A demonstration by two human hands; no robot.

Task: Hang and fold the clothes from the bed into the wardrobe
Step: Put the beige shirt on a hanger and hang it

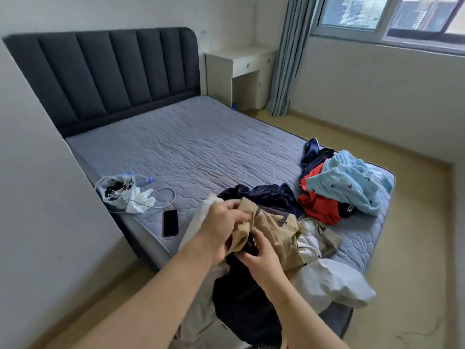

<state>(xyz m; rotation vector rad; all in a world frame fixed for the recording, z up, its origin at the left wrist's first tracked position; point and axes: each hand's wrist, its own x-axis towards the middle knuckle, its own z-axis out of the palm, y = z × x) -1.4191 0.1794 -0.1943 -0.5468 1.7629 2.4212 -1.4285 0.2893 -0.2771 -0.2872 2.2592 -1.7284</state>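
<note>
Head view, only feed I have.

- Left hand [221, 227]: fingers curled, clamped on the upper edge of the tan garment [274, 233]. The bunched cloth is lifted just off the pile.
- Right hand [263, 258]: just below the left fingers and nearly touching them. Fingers curled and thumb up, pinching the same tan garment's lower edge where a dark fold shows.
- The rest of the tan garment trails away to the right of both sets of fingers, draped over the heap at the foot of the bed [188, 147].
- Directly under the right fingers, a dark garment [241, 298] hangs over the mattress edge.
- Right of the fingers and low, a pale grey garment [334, 280] lies on the bed corner.
- Just beyond the left fingertips lies a navy garment [271, 197].
- Farther right of the fingers, well apart, a red garment [319, 205] has a light blue printed garment [347, 182] lying on top of it.
- Left of the left fingers, near, a black phone [170, 223] lies flat on the mattress. Beyond it sit a grey drawstring bag [118, 195] and a white cable [163, 197].
- Far beyond the fingers are the dark headboard [108, 76], white desk [241, 61] and blue-grey curtain [289, 54].
- The wardrobe is not in this view.
</note>
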